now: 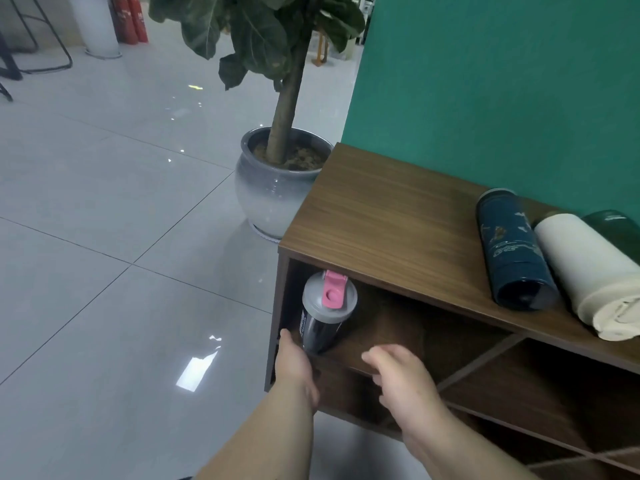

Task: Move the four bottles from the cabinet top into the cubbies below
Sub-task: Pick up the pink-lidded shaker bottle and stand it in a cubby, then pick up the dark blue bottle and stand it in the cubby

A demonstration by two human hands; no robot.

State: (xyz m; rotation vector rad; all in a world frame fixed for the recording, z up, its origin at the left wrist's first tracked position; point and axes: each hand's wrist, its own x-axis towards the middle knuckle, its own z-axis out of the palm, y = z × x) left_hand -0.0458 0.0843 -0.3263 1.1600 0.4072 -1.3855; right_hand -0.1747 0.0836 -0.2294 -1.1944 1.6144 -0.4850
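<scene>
The wooden cabinet carries three bottles lying far right: blue, cream, green. A pink-lidded shaker bottle stands in the top-left cubby. The right hand hangs released; the left hand sits beside the shaker, grip unclear.

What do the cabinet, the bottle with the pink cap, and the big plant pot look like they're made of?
The cabinet looks like wood-grain laminate or veneer: matte brown with streaky grain. The bottle with the pink cap looks plastic: a dull grey lid, pink flip cap and dark, slightly shiny body. The plant pot looks like glazed ceramic, glossy, with highlights and grey fading to white.
</scene>
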